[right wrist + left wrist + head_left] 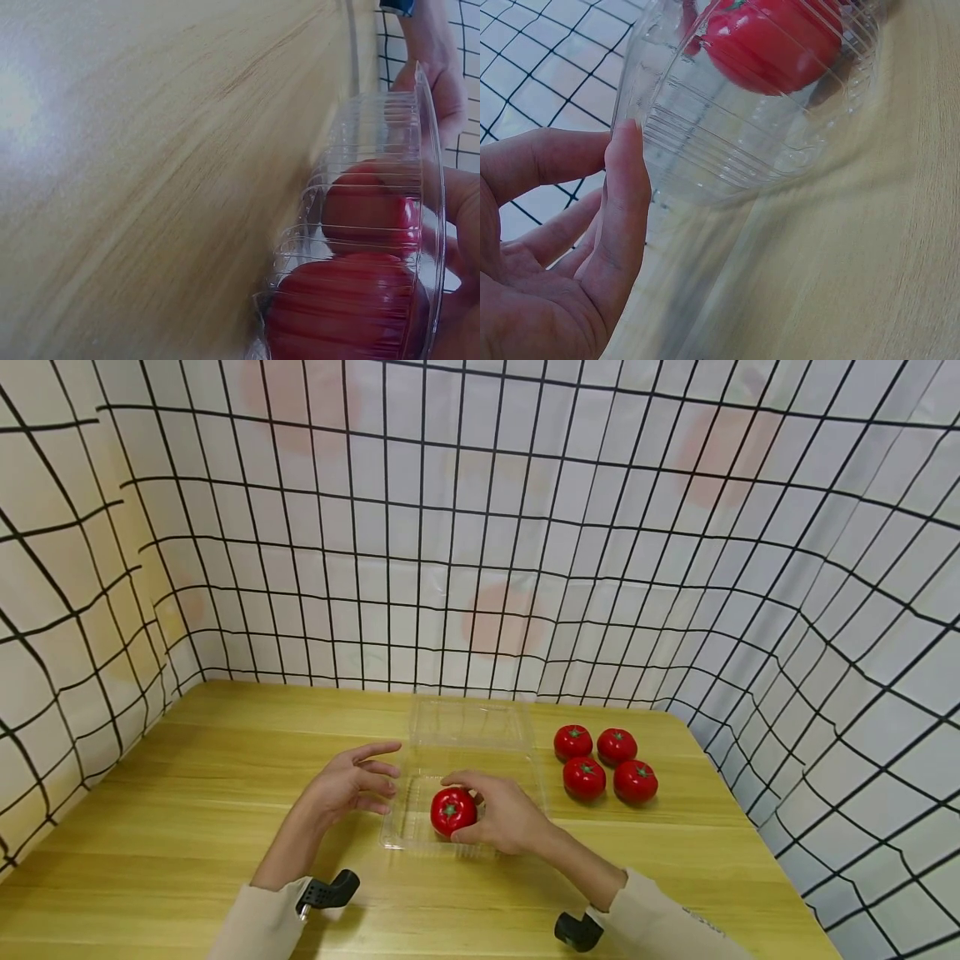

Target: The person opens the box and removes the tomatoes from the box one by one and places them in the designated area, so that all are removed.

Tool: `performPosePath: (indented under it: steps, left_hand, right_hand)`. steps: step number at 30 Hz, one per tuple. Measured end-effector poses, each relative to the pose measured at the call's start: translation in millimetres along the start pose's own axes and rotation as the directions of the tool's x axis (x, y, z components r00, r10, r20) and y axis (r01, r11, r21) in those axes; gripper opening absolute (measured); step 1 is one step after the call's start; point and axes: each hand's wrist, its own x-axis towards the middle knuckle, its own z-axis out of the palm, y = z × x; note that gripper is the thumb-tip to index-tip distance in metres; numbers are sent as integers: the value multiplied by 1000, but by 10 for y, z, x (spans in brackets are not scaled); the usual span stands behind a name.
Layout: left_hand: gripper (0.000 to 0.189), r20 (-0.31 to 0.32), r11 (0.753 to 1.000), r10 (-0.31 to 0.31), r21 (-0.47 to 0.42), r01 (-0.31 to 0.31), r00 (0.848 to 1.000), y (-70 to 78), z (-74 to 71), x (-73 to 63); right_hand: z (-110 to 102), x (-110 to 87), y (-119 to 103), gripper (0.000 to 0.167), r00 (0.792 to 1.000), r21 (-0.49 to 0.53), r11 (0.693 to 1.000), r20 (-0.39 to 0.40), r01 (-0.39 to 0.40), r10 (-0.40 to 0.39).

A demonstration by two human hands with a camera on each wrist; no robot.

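A clear plastic clamshell box (pixel 411 839) stands on the wooden table with its lid (pixel 471 727) folded back. Inside it, my right hand (pixel 504 814) holds a red tomato (pixel 452 812) with a green star-shaped top, thumb and fingers around its right side. Through the ribbed wall in the right wrist view, two red rounded forms show: one tomato (pixel 367 210) by the fingers and another red form (pixel 341 311) nearer the camera, which the hand covers from above. My left hand (pixel 347 783) has loosely extended fingers, with fingertips (pixel 626 142) right at the box's left rim.
Several more tomatoes (pixel 584 778) sit in a close group on the table (pixel 187 810), right of the box. A black wire grid (pixel 420 560) with pale sheeting behind it encloses the back and both sides. Each sleeve bears a black wrist camera mount (pixel 333 890).
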Motion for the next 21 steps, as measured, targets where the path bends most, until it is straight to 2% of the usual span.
performPosePath:
  steps: [4,8,21]
  left_hand:
    - [74,3,1000,1,-2,-1,1000,-1,-3,-2]
    - [74,7,1000,1,-4,-1,1000,-4,-7,-1]
    - [73,10,1000,4,-7,-4,1000,-1,-10,-4]
  right_hand:
    - [7,2,9,63,999,-34,999,0,41,-41]
    - [7,-4,2,61,999,-44,998,2,48,-48]
    - [17,-6,-18,62,1000,-25,1000,-20,-1,1]
